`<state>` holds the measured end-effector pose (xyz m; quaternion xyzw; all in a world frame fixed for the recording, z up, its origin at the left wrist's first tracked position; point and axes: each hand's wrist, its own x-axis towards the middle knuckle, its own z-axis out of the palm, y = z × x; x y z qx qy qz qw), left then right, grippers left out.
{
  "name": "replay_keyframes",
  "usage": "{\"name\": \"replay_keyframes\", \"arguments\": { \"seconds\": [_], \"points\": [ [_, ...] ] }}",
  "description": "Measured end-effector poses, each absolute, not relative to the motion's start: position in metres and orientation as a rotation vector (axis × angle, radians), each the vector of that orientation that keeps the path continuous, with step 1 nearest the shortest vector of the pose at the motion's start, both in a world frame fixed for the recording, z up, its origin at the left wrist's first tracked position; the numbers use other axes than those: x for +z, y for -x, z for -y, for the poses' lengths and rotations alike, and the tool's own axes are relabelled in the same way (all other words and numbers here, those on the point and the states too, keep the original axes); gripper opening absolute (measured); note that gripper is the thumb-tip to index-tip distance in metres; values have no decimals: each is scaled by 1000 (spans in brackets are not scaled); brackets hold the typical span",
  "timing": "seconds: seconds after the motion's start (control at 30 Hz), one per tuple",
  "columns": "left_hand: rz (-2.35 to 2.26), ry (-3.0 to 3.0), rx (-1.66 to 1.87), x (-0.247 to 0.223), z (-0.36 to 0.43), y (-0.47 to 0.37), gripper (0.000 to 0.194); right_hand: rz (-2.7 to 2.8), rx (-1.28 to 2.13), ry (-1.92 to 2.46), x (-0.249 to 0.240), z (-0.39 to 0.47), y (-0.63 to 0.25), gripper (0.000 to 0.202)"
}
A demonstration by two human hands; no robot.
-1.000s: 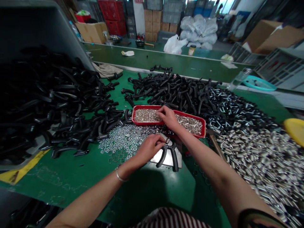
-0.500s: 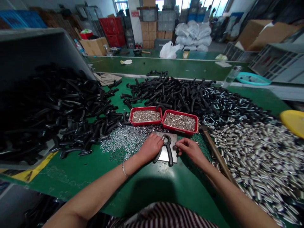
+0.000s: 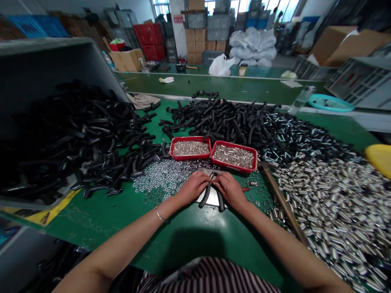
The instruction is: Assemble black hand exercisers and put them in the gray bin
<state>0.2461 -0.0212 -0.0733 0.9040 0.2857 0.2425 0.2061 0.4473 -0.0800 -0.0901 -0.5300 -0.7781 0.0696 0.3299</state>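
Note:
On a metal plate [image 3: 212, 197] lies a black two-armed handle piece [image 3: 220, 199], its legs spread toward me. My left hand [image 3: 194, 186] is closed at the piece's upper left, fingertips near a small silver cylinder [image 3: 211, 176]. From the other side my right hand [image 3: 229, 188] meets it, fingers pinched at the middle of the piece. Whether a smaller part sits between the right fingertips is hidden. Just beyond the plate are a red tray of tiny metal parts [image 3: 191, 148] and a red tray of metal pins [image 3: 233, 156].
A hammer [image 3: 284, 203] lies right of the plate, beside a wide pile of silver cylinders [image 3: 332, 199]. Silver rings [image 3: 161, 179] spread at left. Black handles [image 3: 226, 116] are heaped behind the trays and in a grey bin [image 3: 100, 69]. A red-handled tool [image 3: 246, 189] is near my right hand.
My right hand has moved left from beside the plate onto the black piece, its fingertips now close to my left hand's. A red-handled tool has come into view beside it.

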Motion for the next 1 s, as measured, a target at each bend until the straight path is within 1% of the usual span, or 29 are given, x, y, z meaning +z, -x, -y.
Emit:
{"name": "replay_keyframes", "arguments": {
  "seconds": [0.17,0.33,0.53,0.73,0.8,0.87,0.93,1.0],
  "points": [
    [-908,-2314,822,-61,-1,-232,19,2220,-54,1442,-83,80,-442,20],
    [-948,-2296,922,-41,-29,-218,18,2318,-220,1500,-79,81,-438,24],
    [-990,-2327,966,-37,-61,-212,17,2370,-195,1515,-80,82,-434,23],
    [-1074,-2316,976,-40,-85,-214,18,2284,-146,1509,-87,85,-435,19],
    [-1034,-2422,903,-39,-72,-217,18,2295,-126,1464,-88,85,-437,17],
    [-858,-2570,720,-41,-48,-222,19,2313,-108,1437,-88,85,-439,16],
    [-701,-2659,521,-47,-19,-229,31,2328,-106,1438,-86,85,-440,17],
    [-729,-2666,439,-55,5,-234,43,2358,-114,1457,-83,85,-440,19]
  ]
}}
